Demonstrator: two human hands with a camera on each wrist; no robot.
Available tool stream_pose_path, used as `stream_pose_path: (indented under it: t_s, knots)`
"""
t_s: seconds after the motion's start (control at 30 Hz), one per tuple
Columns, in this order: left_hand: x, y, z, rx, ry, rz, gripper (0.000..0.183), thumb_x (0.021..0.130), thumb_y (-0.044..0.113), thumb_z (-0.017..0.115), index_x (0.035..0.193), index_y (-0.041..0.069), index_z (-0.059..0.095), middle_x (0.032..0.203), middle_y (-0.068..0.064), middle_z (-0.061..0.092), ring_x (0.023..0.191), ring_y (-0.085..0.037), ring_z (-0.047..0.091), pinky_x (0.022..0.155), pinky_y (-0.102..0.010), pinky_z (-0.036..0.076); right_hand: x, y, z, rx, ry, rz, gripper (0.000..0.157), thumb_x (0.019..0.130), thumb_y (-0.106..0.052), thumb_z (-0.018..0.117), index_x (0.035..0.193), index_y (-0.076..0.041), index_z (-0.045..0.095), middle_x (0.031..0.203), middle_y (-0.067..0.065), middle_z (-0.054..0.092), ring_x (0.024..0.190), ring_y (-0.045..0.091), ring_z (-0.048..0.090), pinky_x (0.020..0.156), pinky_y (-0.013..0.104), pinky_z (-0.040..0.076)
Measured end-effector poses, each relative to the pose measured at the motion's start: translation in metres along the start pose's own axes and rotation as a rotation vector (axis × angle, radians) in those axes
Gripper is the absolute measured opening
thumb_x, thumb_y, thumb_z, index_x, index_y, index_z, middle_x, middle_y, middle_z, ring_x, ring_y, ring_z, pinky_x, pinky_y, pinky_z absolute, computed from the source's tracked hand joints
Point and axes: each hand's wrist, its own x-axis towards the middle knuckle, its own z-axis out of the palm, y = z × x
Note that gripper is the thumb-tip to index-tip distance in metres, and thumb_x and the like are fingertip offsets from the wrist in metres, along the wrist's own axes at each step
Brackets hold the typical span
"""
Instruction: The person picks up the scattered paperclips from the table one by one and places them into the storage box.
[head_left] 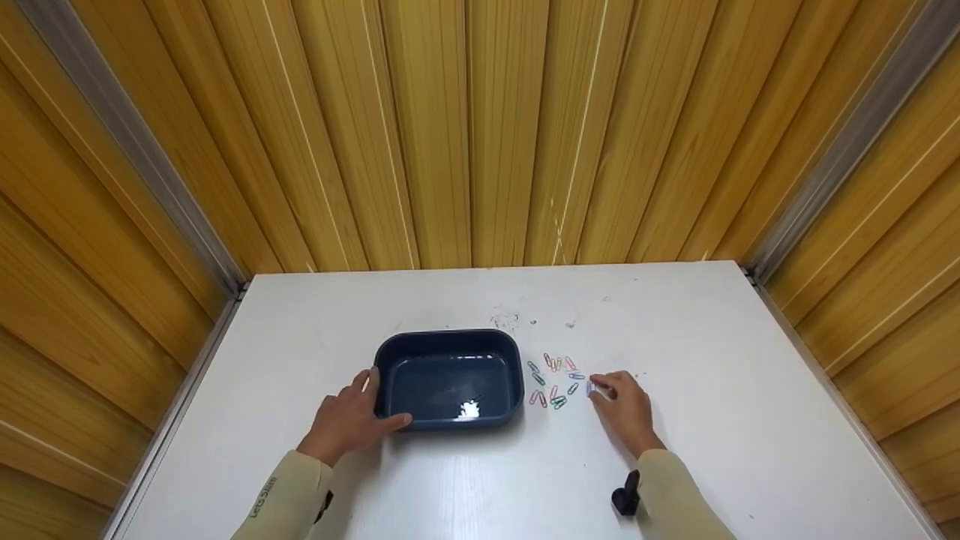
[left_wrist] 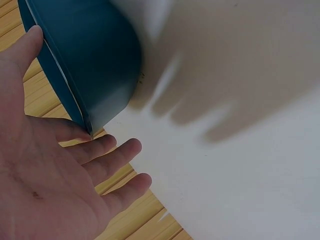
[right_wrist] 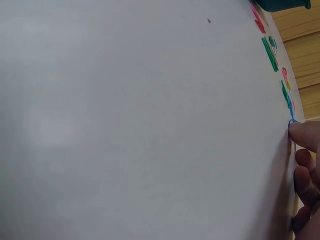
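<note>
A dark blue rectangular basin (head_left: pixel 450 429) stands on the white table in the head view. My left hand (head_left: pixel 351 421) is spread at its left side, thumb on the front rim and a fingertip on the left rim. In the left wrist view the other fingers of that hand (left_wrist: pixel 65 165) extend loosely past the basin wall (left_wrist: pixel 90 55). To the right of the basin, my right hand (head_left: pixel 624 407) pinches a blue paper clip (head_left: pixel 589 388) between thumb and index finger, low over the table. Several coloured paper clips (head_left: pixel 559 403) lie scattered between basin and right hand.
The white table (head_left: pixel 465 487) has dark smudges (head_left: pixel 506 319) behind the basin. Yellow wood-look panels (head_left: pixel 502 135) enclose its back and sides, with grey metal posts (head_left: pixel 817 150) at the corners. A black device (head_left: pixel 626 495) is strapped at the right wrist.
</note>
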Motion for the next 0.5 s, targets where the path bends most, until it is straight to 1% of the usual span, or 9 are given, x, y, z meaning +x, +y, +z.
stream_pose_path:
  t_s: [0.13,0.23,0.5]
  knots:
    - [-0.0001,0.0014,-0.0004,0.007,-0.011,-0.007,0.104,0.081,0.066,0.063,0.151,-0.001,0.027,0.153,-0.021,0.035,0.128,-0.041,0.049,0.103,-0.063,0.036,0.0004,0.0011,0.0000,-0.027,0.019,-0.030,0.026,0.085,-0.011,0.072,0.112,-0.011,0.071,0.105,0.004,0.063,0.091,0.019,0.055,0.080,0.033,0.044]
    - [-0.0001,0.0017,-0.0007,0.008,-0.014,-0.012,0.104,0.080,0.066,0.063,0.151,0.000,0.026,0.153,-0.021,0.035,0.129,-0.041,0.048,0.103,-0.062,0.036,0.0003,0.0012,-0.0003,-0.023,0.023,-0.038,0.025,0.086,-0.010,0.072,0.110,-0.012,0.070,0.103,0.003,0.064,0.089,0.017,0.054,0.078,0.032,0.044]
    - [0.0001,0.0006,0.0001,0.011,-0.014,-0.011,0.104,0.080,0.067,0.062,0.151,-0.001,0.026,0.152,-0.022,0.035,0.128,-0.042,0.049,0.102,-0.063,0.036,-0.0002,0.0001,-0.0001,0.018,0.034,-0.012,0.024,0.086,-0.007,0.070,0.109,-0.013,0.070,0.093,0.001,0.066,0.084,0.016,0.052,0.075,0.029,0.042]
